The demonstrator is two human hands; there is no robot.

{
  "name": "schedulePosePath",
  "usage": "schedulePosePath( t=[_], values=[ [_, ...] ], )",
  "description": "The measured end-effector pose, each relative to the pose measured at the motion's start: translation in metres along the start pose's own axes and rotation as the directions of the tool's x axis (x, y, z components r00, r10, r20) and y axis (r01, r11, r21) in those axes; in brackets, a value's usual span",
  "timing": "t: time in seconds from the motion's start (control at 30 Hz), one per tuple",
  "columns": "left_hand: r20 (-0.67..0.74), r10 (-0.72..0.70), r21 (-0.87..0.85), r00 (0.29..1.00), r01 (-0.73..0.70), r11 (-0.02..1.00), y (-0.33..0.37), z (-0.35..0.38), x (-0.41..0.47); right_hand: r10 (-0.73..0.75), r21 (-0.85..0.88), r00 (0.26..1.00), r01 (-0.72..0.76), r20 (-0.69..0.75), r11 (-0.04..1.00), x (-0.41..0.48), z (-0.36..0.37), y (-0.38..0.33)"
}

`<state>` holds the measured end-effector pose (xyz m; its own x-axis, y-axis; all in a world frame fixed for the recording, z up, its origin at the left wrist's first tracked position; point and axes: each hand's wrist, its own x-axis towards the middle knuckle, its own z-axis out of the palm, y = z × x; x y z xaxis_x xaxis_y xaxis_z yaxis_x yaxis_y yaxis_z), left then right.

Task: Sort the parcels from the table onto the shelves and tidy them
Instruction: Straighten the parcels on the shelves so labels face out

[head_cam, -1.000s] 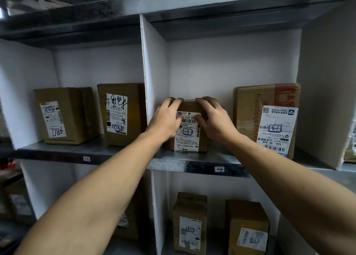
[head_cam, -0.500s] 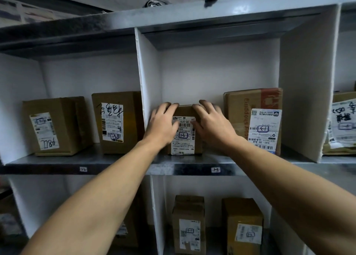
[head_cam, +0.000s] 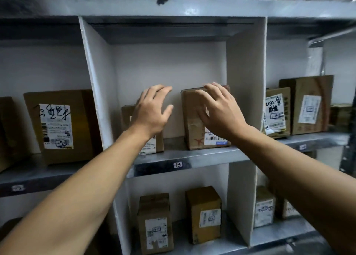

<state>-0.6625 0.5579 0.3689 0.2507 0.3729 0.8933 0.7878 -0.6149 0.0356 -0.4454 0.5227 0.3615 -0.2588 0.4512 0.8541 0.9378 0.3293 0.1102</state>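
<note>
Head view, small brown parcel (head_cam: 154, 145), white label, upright on shelf (head_cam: 192, 156)

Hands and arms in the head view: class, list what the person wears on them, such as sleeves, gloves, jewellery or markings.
Nothing is worn. The left hand and right hand are bare, with no gloves or rings. The left forearm and right forearm are bare to the frame's edge: no sleeves, watch, bands or markings show.

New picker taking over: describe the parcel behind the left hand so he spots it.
Upper stocked shelf, the bay between the two white dividers. The parcel stands left of two there, shorter than its neighbour, which has a red mark.
</note>
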Motion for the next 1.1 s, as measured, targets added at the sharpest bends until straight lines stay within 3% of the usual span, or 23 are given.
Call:
schedulePosePath(
  t=[0.2, 0.47, 0.77, 1.1],
  values=[
    [0.103, 0.084, -0.029, 0.991, -0.081, 0.996, 0.034, 0.028, 0.026, 0.096, 0.009, 0.995, -0.096, 0.016, 0.995, -0.012, -0.006, 0.053],
    [0.212, -0.076, 0.025, 0.974, 0.072, 0.997, 0.052, 0.059, 0.052, 0.121, 0.194, 0.989, -0.137, 0.090, 0.971, 0.008, 0.013, 0.093],
    [0.173, -0.129, -0.017, 0.976, 0.134, 0.991, 0.061, 0.074, 0.049, 0.120, 0.446, 0.991, -0.136, 0.063, 0.885, 0.012, 0.030, 0.110],
    [0.167, -0.133, 0.016, 0.977, 0.133, 0.991, 0.065, 0.083, 0.050, 0.105, 0.498, 0.992, -0.127, 0.073, 0.858, 0.013, 0.040, 0.123]
  ],
)
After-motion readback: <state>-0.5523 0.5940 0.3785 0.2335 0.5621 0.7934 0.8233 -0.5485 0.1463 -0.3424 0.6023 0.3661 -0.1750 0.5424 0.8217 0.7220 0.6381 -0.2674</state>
